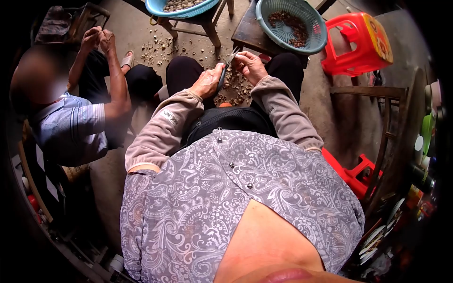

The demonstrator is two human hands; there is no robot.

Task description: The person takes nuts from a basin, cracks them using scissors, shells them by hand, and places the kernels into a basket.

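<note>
My left hand [206,82] is closed around a pair of scissors [221,80] with dark handles, their metal blades pointing up and away from me. Close to the blade tips, my right hand [251,66] has its fingers pinched together. Whatever lies in that pinch is too small or hidden to name. Both hands are above my lap, between my knees. Beyond my right hand, a blue-green plastic basket [314,33] holds small reddish-brown pieces. Broken shell-like bits [236,87] lie scattered on the floor below my hands.
Another blue basket [188,12] with pale nut-like pieces stands on a wooden stool [212,34]. The brown-filled basket rests on a dark wooden stand [255,29]. To the right are a red plastic stool [351,52] and a wooden chair [373,90]. A co-worker [75,120] sits at left, hands raised.
</note>
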